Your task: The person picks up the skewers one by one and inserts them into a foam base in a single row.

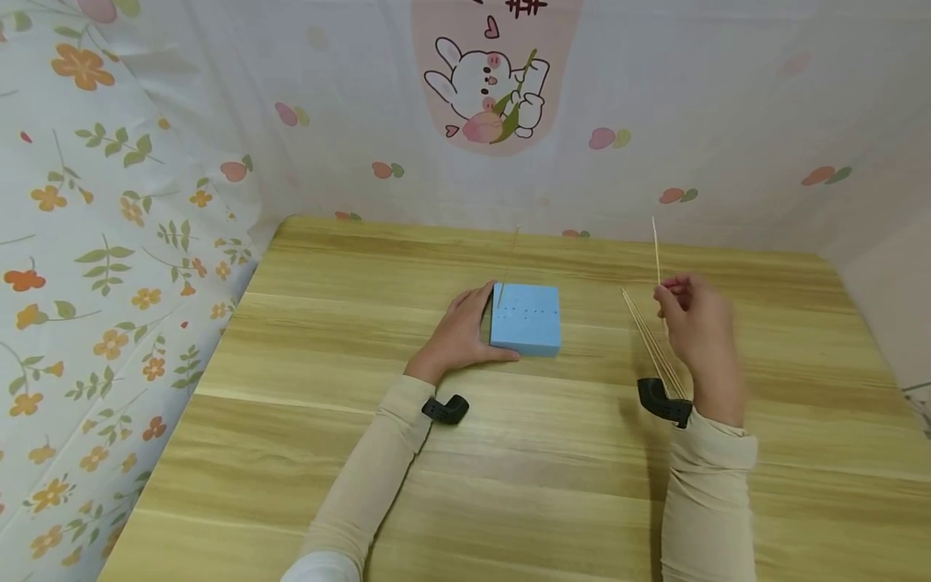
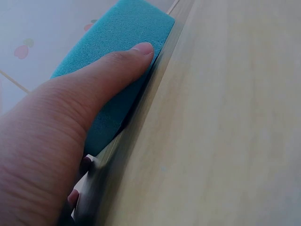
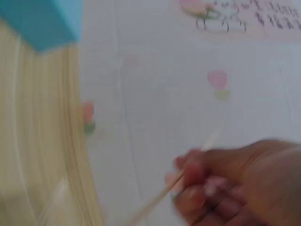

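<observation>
Sleeves of beige cloth [image 1: 381,457] come first, nearest you over the wood-grained bench [image 1: 553,469], each with a black curved plastic wrist mount [image 1: 445,410] at the cuff. Just beyond your right cuff, thin pale wooden sticks [image 1: 650,339] lie loosely fanned, near ends hidden by the mount, probably put there to be within easy reach. Your right hand [image 1: 698,331] is above and to the right of them, thumb and fingers pinching one slim pale stick [image 1: 657,250]; it points up and away from you, seemingly held lightly so you can steer it. In the right wrist view that pinch is blurred.

Your left hand [image 1: 458,331] grips a light-blue square foam block [image 1: 534,331], thumb along its near face, fingers against its left side, likely so it won't slide. The block sits flat on the bench, touching your left hand and well apart from your right, to its left. Small dark dots, perhaps holes, line its top, and near its left edge a single leaning stick [image 1: 507,267] stands up. Farthest off hangs a white printed cloth [image 1: 349,97]
</observation>
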Demonstrator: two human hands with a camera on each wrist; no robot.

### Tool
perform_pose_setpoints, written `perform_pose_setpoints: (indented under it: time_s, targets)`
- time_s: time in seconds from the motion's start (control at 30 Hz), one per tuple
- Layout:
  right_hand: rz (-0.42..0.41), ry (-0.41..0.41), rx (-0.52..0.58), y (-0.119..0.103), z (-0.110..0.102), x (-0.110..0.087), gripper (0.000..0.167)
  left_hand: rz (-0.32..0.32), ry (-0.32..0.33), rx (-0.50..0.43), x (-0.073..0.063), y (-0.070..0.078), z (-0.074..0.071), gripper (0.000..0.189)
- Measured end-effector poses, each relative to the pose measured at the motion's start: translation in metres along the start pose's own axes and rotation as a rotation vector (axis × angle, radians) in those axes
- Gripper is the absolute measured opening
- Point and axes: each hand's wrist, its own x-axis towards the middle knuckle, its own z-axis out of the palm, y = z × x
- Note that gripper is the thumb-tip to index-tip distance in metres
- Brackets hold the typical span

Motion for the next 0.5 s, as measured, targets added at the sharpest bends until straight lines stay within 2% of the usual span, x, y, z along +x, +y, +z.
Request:
perform_pose_setpoints:
  time_s: [0.13,0.23,0.37,0.5]
  targets:
    - [-0.172,0.132,0.158,-0.030,0.026,0.009,0.029,-0.001,0.004,0.007,0.000,0.000,-0.001,0.132]
    - [-0.303,0.179,0.237,-0.054,0.046,0.013,0.022,0.003,0.010,0.012,0.001,-0.001,-0.001,0.131]
    - [-0.428,0.110,0.258,-0.079,0.072,0.012,0.013,0.017,0.016,0.019,0.002,-0.002,0.001,0.130]
    - [-0.483,0.018,0.219,-0.091,0.089,0.008,0.009,0.023,0.024,0.016,0.002,-0.003,0.002,0.129]
